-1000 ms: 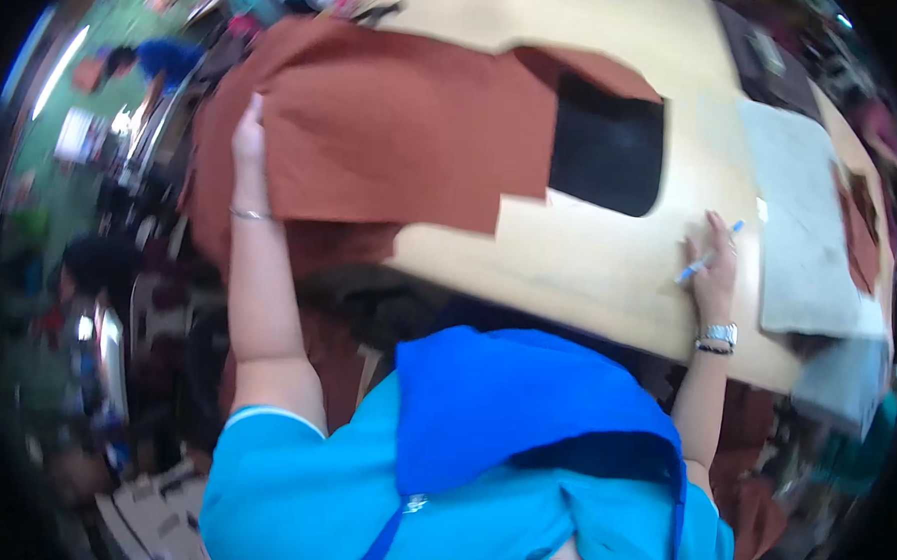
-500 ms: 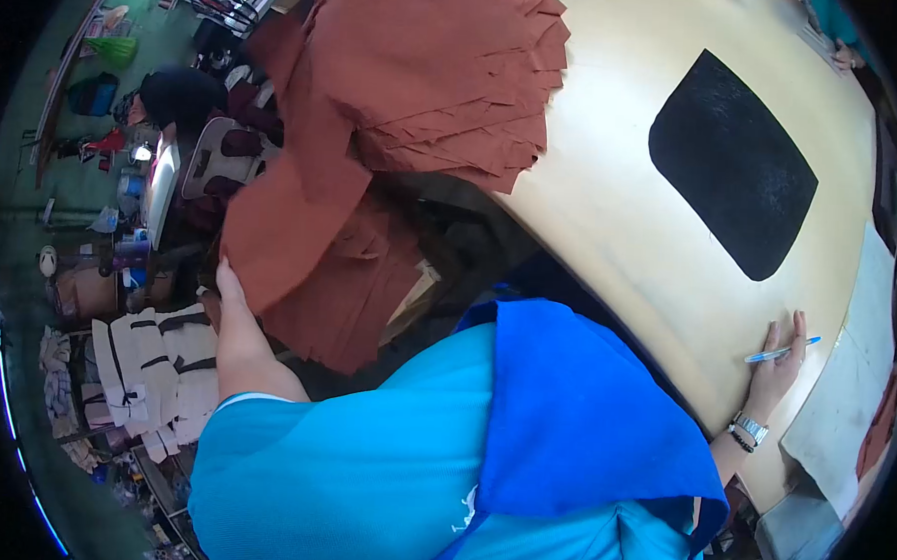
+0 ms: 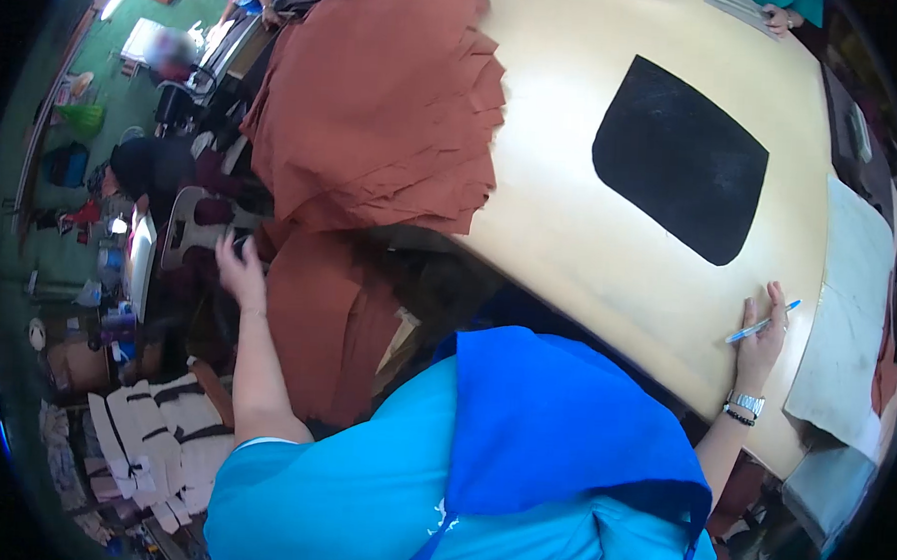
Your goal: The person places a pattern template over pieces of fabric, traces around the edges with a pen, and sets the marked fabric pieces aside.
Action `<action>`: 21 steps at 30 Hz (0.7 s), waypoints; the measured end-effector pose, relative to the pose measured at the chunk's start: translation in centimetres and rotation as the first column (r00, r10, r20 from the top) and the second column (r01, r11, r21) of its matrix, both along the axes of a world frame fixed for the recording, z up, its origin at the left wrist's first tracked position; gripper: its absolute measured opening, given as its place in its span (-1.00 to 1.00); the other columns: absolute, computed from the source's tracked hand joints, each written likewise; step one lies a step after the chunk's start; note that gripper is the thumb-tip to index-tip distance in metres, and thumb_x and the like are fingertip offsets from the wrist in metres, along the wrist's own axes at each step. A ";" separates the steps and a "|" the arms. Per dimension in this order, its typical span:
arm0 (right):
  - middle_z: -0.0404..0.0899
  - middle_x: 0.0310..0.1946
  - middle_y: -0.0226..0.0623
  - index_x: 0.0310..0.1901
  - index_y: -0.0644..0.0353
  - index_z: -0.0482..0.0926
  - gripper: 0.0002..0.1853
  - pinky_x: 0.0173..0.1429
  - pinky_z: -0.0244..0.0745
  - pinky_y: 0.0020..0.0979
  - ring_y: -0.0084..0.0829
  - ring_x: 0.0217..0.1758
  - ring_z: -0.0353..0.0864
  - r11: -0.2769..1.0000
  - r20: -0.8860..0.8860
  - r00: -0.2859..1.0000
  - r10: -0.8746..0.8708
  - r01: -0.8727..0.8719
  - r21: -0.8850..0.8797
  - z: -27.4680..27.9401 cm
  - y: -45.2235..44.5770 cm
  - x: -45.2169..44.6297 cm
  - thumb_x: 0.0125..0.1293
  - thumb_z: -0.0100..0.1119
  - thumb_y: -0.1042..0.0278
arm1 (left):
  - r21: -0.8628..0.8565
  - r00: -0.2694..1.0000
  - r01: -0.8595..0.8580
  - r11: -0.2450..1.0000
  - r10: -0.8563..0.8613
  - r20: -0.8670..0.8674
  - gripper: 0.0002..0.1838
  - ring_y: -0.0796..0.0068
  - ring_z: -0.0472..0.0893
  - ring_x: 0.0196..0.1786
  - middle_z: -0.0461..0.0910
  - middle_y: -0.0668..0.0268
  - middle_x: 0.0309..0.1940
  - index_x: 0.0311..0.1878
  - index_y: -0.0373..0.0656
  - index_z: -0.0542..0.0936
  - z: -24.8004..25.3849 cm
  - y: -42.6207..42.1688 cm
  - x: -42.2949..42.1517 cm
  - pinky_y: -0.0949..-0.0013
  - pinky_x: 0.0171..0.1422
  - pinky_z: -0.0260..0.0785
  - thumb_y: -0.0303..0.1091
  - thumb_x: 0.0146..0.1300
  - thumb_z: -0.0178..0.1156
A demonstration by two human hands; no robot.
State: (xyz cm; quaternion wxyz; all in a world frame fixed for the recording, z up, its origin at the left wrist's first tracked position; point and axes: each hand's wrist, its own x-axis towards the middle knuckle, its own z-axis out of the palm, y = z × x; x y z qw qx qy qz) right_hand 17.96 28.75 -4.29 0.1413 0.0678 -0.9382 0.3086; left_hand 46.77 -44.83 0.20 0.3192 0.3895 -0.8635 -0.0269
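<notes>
My left hand (image 3: 241, 271) is off the table at the left, fingers apart and holding nothing. Just right of it hang brown sheets (image 3: 312, 304), below the table's edge. A thick stack of similar brown sheets (image 3: 366, 106), fanned at its right side, covers the table's left end. My right hand (image 3: 762, 344) rests on the pale tabletop (image 3: 541, 214) with a blue-and-white pen (image 3: 764, 322) held between the fingers. Beyond that hand lies a black panel (image 3: 684, 155) with rounded corners, flat on the table and apart from it.
A grey-white sheet (image 3: 842, 317) drapes along the right edge. Another person's hand (image 3: 778, 21) is at the far right corner. Cream pieces with dark straps (image 3: 157, 432) lie at lower left. A chair (image 3: 182, 230) and a person (image 3: 158, 172) are farther left.
My left hand has let go of a brown sheet, which now hangs lower beside the stack. The view has shifted somewhat. My right hand still holds the pen on the table.
</notes>
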 end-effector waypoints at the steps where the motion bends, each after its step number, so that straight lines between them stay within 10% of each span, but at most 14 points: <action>1: 0.44 0.31 -0.05 0.23 0.25 0.46 -0.54 0.44 0.19 -0.20 -0.14 0.38 0.38 1.000 0.005 1.000 -0.010 0.010 -0.004 0.0 0.0 0.1 0.32 0.26 0.39 | -0.094 0.973 0.222 0.971 -0.214 0.088 -0.48 -0.01 0.30 0.42 0.34 0.02 0.36 0.22 -0.16 0.49 1.0 0.9 -5.0 0.00 0.49 0.08 -0.11 0.26 0.28; 6: 0.45 0.29 -0.05 0.21 0.27 0.48 -0.54 0.43 0.25 -0.19 -0.12 0.35 0.40 1.000 -0.017 1.000 -0.023 0.023 -0.002 0.0 0.0 0.1 0.29 0.29 0.39 | -0.160 0.740 0.612 0.774 -0.490 0.462 -0.40 0.18 0.31 0.44 0.35 0.30 0.37 0.24 0.06 0.48 2.1 10.8 -19.2 -0.32 0.42 0.03 0.00 0.15 0.35; 16: 0.49 0.25 -0.10 0.19 0.24 0.48 -0.52 0.42 0.26 -0.18 -0.12 0.33 0.40 0.998 -0.023 0.998 -0.056 0.056 -0.013 0.8 -0.4 0.4 0.23 0.33 0.45 | 0.151 0.883 0.469 0.870 -0.463 -0.078 -0.67 0.11 0.67 0.00 0.68 0.08 -0.10 -0.05 -0.16 0.66 2.1 10.4 -21.9 0.23 0.08 0.45 -0.13 0.46 0.05; 21: 0.54 0.18 -0.06 0.12 0.21 0.53 -0.55 0.40 0.22 -0.14 -0.09 0.31 0.45 0.998 -0.067 0.995 -0.070 0.069 -0.011 0.8 -0.5 0.4 0.18 0.36 0.40 | -0.051 0.738 0.494 0.868 -0.449 -0.503 -0.61 0.44 0.47 -0.33 0.53 0.28 -0.43 -0.21 -0.32 0.53 3.1 7.6 -26.7 0.34 -0.14 0.39 -0.13 0.54 -0.01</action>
